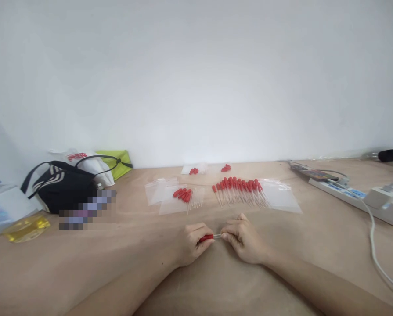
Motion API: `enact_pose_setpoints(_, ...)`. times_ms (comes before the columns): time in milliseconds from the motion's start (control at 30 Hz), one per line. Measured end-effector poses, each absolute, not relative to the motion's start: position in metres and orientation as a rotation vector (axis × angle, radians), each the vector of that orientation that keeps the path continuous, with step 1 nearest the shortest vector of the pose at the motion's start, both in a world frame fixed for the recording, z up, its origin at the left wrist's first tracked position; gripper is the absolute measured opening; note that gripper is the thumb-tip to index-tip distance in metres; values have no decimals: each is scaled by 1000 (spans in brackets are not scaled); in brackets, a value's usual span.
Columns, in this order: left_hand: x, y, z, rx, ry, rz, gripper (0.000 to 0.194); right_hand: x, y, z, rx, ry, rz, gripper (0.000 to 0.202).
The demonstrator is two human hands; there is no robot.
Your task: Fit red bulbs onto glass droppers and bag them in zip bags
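Note:
My left hand (194, 243) is closed around a red rubber dropper bulb (206, 238). From the bulb's open end a thin clear dropper tube (217, 236) reaches across to my right hand (240, 237), whose thumb and fingers pinch it. How deep the tube sits in the bulb is hidden. Beyond my hands, a row of droppers (240, 186) with red bulbs lies with tips towards me. To its left are loose red bulbs (182, 194) and several bare clear tubes (196, 203) on a plastic bag (170, 207).
More clear bags (282, 197) lie right of the row. Two small groups of red bulbs (193, 171) sit near the wall. A black bag (67, 186) and a yellow bottle (27, 229) stand left. On the right are a power strip (341, 192), a phone (315, 172) and a white cable (374, 245).

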State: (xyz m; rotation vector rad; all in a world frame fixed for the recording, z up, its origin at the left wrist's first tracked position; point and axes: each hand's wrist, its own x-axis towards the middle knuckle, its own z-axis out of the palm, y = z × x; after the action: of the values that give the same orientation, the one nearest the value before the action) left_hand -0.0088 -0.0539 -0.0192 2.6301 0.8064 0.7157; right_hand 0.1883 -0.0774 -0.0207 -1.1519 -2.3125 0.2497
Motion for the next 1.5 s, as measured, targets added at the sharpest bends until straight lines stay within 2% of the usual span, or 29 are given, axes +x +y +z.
enact_pose_setpoints(200,-9,-50,-15,2661,777,708,21,183,-79,-21,-1169,-2279,264,24)
enact_pose_setpoints(433,-21,-40,-5,2692,847,793,20,178,-83,-9,-1168,-2348,-2,16)
enact_pose_setpoints(567,-40,-23,-4,2627,1203,1001,33,187,-72,-10,-1352,-2201,122,17)
enact_pose_setpoints(700,-63,2,-14,2290,1658,1167,22,194,-38,-15,-1596,-1849,282,17)
enact_pose_setpoints(833,-72,14,-24,2107,1775,1101,18,185,2,-15,-1776,-1690,163,19)
enact_pose_setpoints(1067,-65,3,-19,2279,1687,954,19,163,41,-19,-1929,-1721,-9,14)
enact_pose_setpoints(1233,-57,0,-16,2363,1680,774,26,163,42,-23,-1947,-1718,-23,16)
enact_pose_setpoints(1500,-38,8,-19,2438,1633,766,24,167,16,-26,-1776,-1832,-65,16)
